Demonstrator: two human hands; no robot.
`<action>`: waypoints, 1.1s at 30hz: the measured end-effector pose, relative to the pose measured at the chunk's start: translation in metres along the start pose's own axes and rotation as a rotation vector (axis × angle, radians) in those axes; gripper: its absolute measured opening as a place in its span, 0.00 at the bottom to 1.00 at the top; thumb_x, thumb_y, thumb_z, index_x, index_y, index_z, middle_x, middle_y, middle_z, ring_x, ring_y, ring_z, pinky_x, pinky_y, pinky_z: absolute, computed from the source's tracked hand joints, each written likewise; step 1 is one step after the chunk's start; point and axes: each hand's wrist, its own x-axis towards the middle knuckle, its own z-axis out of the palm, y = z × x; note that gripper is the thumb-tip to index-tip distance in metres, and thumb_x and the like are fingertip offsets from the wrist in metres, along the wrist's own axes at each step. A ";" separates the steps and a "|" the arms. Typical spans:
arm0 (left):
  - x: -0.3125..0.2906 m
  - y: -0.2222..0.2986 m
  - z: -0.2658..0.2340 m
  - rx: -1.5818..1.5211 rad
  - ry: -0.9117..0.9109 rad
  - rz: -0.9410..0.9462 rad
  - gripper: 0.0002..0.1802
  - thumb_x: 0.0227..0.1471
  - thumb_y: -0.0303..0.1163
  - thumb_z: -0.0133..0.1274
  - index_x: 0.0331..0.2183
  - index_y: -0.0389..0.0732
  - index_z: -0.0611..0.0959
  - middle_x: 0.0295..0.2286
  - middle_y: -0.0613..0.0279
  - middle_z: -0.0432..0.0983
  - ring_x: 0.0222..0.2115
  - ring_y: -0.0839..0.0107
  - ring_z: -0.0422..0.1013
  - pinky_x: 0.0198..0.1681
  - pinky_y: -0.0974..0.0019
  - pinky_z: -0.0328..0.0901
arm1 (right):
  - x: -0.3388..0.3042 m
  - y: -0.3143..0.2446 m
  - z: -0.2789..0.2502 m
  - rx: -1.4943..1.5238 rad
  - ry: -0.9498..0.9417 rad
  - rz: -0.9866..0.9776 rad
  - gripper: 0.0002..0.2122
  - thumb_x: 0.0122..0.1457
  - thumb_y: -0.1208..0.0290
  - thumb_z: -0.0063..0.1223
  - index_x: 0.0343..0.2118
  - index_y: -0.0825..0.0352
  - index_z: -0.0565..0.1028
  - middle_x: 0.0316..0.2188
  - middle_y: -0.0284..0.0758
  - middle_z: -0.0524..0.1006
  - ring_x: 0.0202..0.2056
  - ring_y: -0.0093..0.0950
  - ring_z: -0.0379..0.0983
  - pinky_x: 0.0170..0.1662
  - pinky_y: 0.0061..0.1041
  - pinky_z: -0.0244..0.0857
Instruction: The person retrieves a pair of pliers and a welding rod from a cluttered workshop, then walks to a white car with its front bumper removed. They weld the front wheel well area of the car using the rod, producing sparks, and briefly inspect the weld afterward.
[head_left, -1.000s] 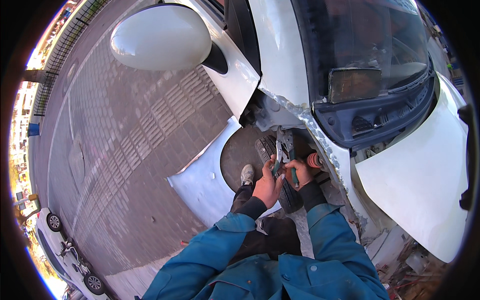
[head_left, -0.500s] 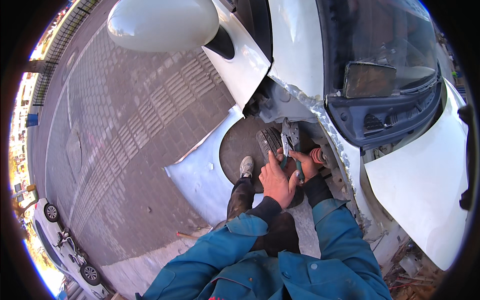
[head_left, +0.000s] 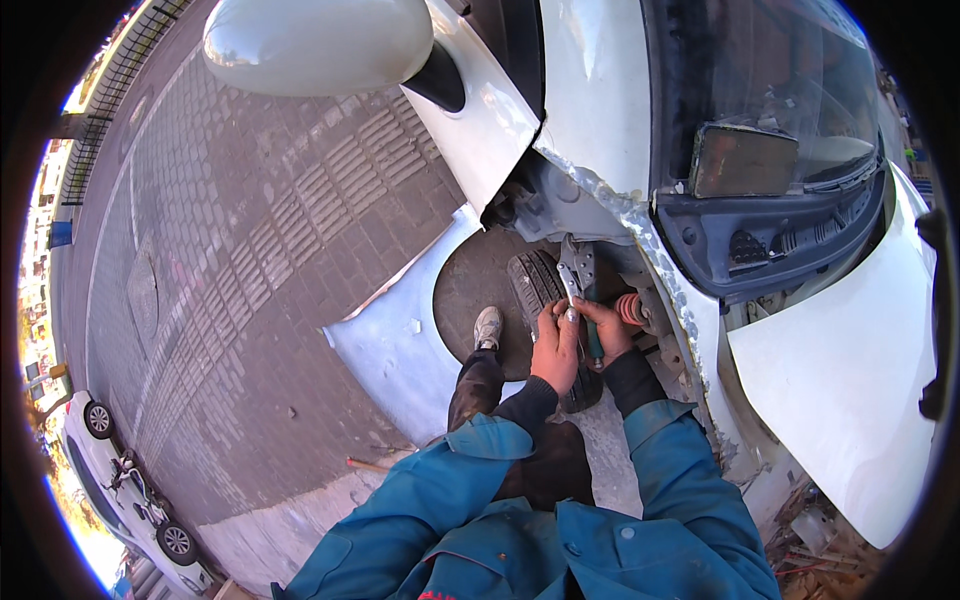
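A pair of locking pliers [head_left: 574, 268] with silver jaws and dark green grips stands up in front of me, jaws pointing away, over the tyre [head_left: 535, 281]. My right hand [head_left: 609, 334] wraps round a green grip. My left hand [head_left: 556, 347] is closed, its thumb and fingers pressed against the lower part of the pliers; the exact contact is hidden. Just past the jaws lies the exposed inner wheel arch [head_left: 570, 205] of a white car. A red coil spring [head_left: 632, 309] sits beside my right hand.
A detached pale fender panel [head_left: 385, 350] lies on the paving by my shoe [head_left: 488, 327]. The car's wing mirror [head_left: 320, 45] juts out at upper left. A ragged, cut body edge [head_left: 690, 310] runs along my right. A black rectangular device [head_left: 744, 160] rests by the windscreen.
My left hand has drawn its spread fingers in and turned more upright against the pliers. The lower green grip has swung closer to upright in my right hand.
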 end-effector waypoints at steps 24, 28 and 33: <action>-0.044 0.079 -0.103 1.226 -0.532 0.432 0.28 0.56 0.41 0.59 0.54 0.37 0.77 0.45 0.42 0.78 0.51 0.47 0.74 0.48 0.48 0.72 | -0.073 0.023 0.014 -0.460 0.252 -0.057 0.16 0.67 0.57 0.60 0.28 0.64 0.75 0.16 0.30 0.71 0.13 0.20 0.65 0.16 0.25 0.56; -0.071 0.109 -0.099 1.347 -0.451 0.809 0.54 0.43 0.55 0.70 0.64 0.34 0.69 0.62 0.41 0.64 0.65 0.41 0.58 0.69 0.38 0.51 | -0.105 0.065 0.037 -0.726 0.162 -0.018 0.14 0.67 0.60 0.61 0.29 0.64 0.73 0.16 0.26 0.68 0.14 0.18 0.63 0.17 0.24 0.54; -0.085 0.124 -0.091 1.428 -0.549 0.827 0.59 0.35 0.64 0.70 0.59 0.32 0.74 0.58 0.40 0.67 0.63 0.38 0.60 0.69 0.32 0.47 | -0.150 0.075 0.062 -0.796 0.061 0.036 0.17 0.66 0.58 0.60 0.27 0.65 0.73 0.14 0.30 0.70 0.14 0.20 0.64 0.17 0.26 0.55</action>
